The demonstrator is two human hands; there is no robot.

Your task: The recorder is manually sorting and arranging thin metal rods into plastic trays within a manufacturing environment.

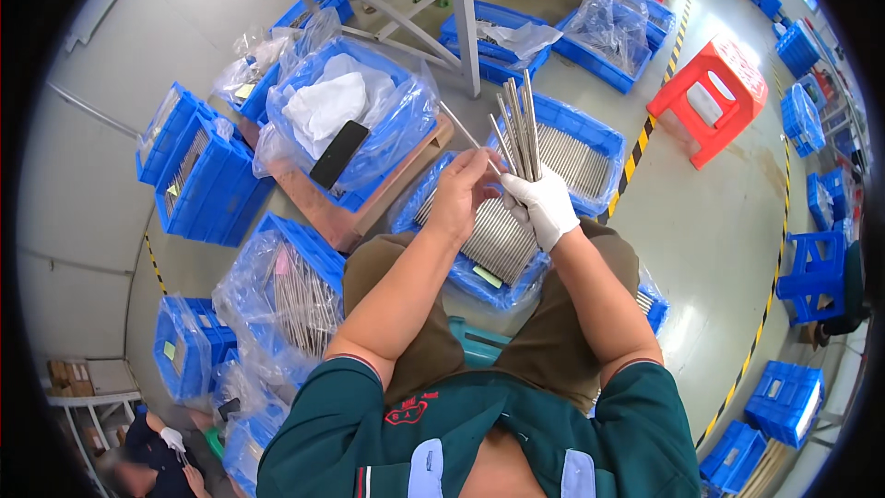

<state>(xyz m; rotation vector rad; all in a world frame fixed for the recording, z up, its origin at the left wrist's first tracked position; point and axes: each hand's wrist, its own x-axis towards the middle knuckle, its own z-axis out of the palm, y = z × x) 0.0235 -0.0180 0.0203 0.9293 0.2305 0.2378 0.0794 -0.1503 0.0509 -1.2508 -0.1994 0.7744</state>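
Note:
My right hand (544,206), in a white glove, is closed round a bundle of thin metal rods (522,129) that point up and away from me. Bare and to its left, my left hand (461,189) pinches a single metal rod (468,134), which slants up to the left. Both hands are close together above a blue crate (525,286) lined with clear plastic. Rows of metal rods (498,247) lie side by side in it. Just beyond stands another blue crate (610,138) with more rows of rods (576,161).
On a pallet (318,217) to the left, a lined crate (392,180) carries white cloth (324,115) and a black phone (339,155). Loose rods (304,304) fill a bagged crate nearer me. A red stool (710,97) stands right, past striped floor tape (636,161). Another person (152,461) works lower left.

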